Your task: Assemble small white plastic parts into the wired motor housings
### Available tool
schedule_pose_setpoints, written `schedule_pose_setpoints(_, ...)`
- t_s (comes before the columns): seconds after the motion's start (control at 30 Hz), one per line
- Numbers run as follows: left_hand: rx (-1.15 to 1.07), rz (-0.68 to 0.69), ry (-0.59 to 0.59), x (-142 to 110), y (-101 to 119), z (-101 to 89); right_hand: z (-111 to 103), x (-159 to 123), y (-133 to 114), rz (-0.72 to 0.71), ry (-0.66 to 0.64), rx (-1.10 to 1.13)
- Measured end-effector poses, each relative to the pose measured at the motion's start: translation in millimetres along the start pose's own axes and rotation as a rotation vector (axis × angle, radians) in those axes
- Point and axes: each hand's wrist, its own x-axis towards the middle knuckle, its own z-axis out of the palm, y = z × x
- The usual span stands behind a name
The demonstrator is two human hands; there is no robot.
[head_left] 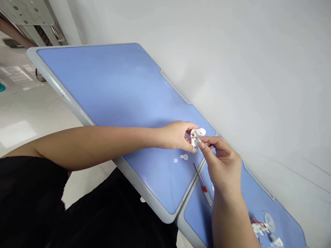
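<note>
Over the blue table, my left hand is wrapped round a small white plastic piece with thin red wires and a round white disc on it. Its exact kind is too small to make out. From the right, my right hand pinches at the same piece with thumb and forefinger; what lies between those fingertips, perhaps a wire end, cannot be told. A screwdriver with a metal shaft, a red band and a clear handle lies just below my hands. Small white round parts rest on the table beside it.
Two blue tabletops with grey rims meet at a seam near my hands. More white parts with red wires and a clear disc lie at lower right. A white wall runs along the far side. Another person's arm shows at upper left.
</note>
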Motion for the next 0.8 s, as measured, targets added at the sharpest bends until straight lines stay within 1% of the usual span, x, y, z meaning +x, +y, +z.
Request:
schedule_pose_setpoints(0.3,0.023,-0.009,-0.001,-0.5,0.9,0.4,-1.9,0.4,-0.5,-0.018,-0.014,-0.058)
schedule_pose_setpoints(0.5,0.049,-0.021,0.000,-1.7,1.8,0.4,-0.7,0.2,-3.4,-0.045,0.002,-0.118)
schedule_pose_setpoints(0.67,0.108,-0.032,0.001,-2.4,4.8,-0.5,0.9,1.1,-4.3,-0.103,-0.011,-0.166)
schedule_pose_setpoints(0.8,0.088,-0.017,-0.007,-0.8,1.3,-0.7,-0.2,1.8,-2.7,-0.144,-0.023,-0.184)
